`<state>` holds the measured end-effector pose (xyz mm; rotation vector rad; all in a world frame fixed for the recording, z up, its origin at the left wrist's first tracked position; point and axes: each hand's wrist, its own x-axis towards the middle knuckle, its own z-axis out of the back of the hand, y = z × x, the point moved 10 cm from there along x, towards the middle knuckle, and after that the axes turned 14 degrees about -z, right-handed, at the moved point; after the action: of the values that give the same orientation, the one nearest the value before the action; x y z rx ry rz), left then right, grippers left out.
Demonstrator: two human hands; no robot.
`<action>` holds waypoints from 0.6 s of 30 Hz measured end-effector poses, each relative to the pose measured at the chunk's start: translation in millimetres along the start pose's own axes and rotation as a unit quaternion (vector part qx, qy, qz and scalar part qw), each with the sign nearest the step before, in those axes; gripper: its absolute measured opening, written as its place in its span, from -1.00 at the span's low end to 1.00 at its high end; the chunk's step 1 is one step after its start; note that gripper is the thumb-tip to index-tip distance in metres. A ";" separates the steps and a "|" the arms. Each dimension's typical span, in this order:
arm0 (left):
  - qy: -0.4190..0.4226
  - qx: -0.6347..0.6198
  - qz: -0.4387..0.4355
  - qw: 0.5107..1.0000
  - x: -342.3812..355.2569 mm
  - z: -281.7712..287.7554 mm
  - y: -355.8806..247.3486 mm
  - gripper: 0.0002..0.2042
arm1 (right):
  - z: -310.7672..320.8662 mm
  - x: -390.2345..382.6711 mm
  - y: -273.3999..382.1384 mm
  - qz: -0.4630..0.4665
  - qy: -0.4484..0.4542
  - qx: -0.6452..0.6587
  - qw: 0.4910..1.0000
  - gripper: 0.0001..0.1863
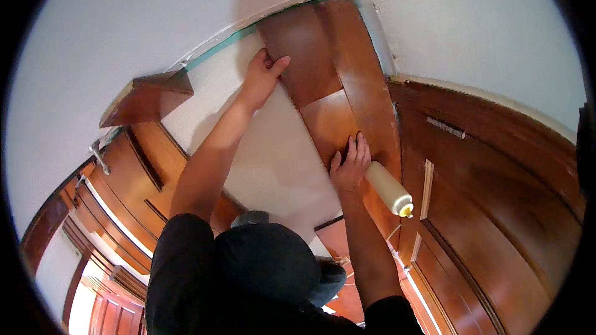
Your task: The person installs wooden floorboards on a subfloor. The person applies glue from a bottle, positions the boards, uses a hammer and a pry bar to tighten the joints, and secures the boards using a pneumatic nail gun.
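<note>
At the near-wall end of the brown wooden planks, my left hand (262, 79) grips the edge of a short dark plank (299, 49), thumb on its face and fingers curled at its side. Palm down, my right hand (352, 162) rests with fingers stretched out on a lighter plank (329, 124) that butts against the dark one. A long plank (366, 74) runs alongside both. Beside my right hand lies a pale squeeze bottle (390, 189) with a yellow tip. To the left of the planks a pale bare surface (267, 142) shows.
A teal strip (214, 51) follows the foot of the white wall (149, 18). Loose boards (127, 177) lie at left, near an upright offcut (149, 99) and a metal tool (100, 156). Dark panels (496, 192) with thin wood strips (427, 189) spread at right.
</note>
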<state>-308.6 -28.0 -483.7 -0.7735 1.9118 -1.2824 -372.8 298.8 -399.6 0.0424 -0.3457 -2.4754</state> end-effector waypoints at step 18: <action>0.118 0.720 -0.334 0.597 35.0 -83.6 -110.1 -0.46 | -2.7 4.2 -0.2 0.011 0.005 -0.011 1.000 -0.44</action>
<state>-386.2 -48.4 -365.8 -0.3256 0.0710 -2.7773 -376.0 295.8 -402.1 0.0416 -0.3124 -2.4571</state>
